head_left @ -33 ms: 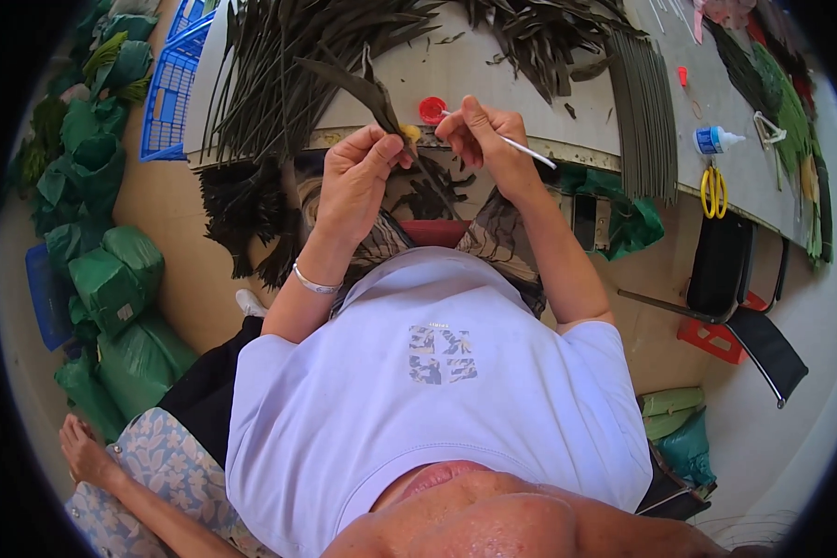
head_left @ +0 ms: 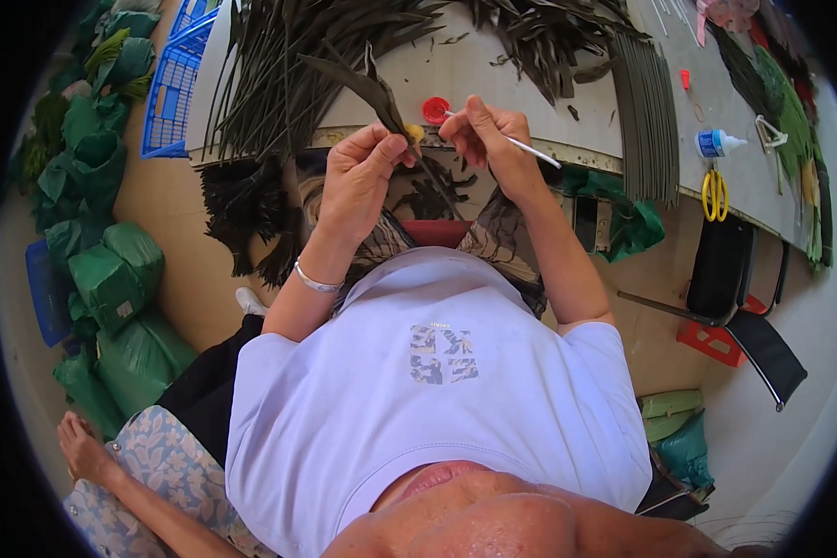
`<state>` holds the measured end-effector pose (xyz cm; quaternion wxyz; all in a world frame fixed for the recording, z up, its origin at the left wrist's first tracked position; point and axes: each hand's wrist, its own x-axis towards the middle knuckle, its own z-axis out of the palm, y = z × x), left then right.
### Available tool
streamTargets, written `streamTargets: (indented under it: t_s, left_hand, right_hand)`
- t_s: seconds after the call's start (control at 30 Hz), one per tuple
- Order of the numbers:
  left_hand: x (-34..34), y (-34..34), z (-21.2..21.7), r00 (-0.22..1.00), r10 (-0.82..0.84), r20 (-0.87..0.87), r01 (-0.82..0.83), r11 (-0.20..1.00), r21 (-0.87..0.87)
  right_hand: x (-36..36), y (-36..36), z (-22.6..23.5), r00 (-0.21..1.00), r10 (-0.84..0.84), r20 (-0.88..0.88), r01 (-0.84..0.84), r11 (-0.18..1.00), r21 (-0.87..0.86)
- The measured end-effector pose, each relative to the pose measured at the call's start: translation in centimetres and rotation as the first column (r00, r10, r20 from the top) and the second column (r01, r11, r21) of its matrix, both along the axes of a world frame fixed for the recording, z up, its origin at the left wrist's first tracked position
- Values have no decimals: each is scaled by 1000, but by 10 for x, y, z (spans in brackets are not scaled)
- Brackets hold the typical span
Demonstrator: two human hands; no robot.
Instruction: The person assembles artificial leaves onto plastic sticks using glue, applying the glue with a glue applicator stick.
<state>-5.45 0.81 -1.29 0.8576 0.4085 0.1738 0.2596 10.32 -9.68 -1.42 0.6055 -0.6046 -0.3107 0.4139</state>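
On the left, dark leaves [head_left: 279, 74] are lying on the desk [head_left: 482, 67]. Beside them, the left hand [head_left: 358, 177] is holding a sprig [head_left: 374, 90] at the desk's near edge, its grip pinching the stem. The sprig is probably weighing little, its leaves creasing easily, its stiffer stem offering the safer hold. Beyond, a red cap [head_left: 435, 111] is sitting between the hands; the right hand [head_left: 499, 139] is clamping a white stick [head_left: 536, 152].

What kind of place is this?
Perhaps a handicraft workshop: dark leafy stems lie heaped on the worktable, with yellow-handled scissors and a squeeze bottle off to the right.
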Motion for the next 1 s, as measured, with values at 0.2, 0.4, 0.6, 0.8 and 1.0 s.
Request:
streamTargets:
  t_s: [0.2,0.4,0.6,0.8,1.0]
  left_hand:
    - [-1,0,-10,980,-64,187,86,990,-110]
    - [6,-6,-5,957,-124,261,150,985,-81]
    - [5,-12,6,960,-137,245,149,988,-33]
    - [2,-15,10,978,-124,165,131,991,-32]
    - [7,-24,7,991,-37,129,55,989,-138]
  right_hand:
    - [-12,-39,47,986,87,-141,-39,950,311]
    - [-23,-52,66,981,185,-60,-152,921,359]
    - [-24,-55,66,979,203,-29,-184,932,313]
    - [-29,-55,67,977,125,171,-181,913,366]
    - [-46,-41,41,703,-217,678,14,957,291]
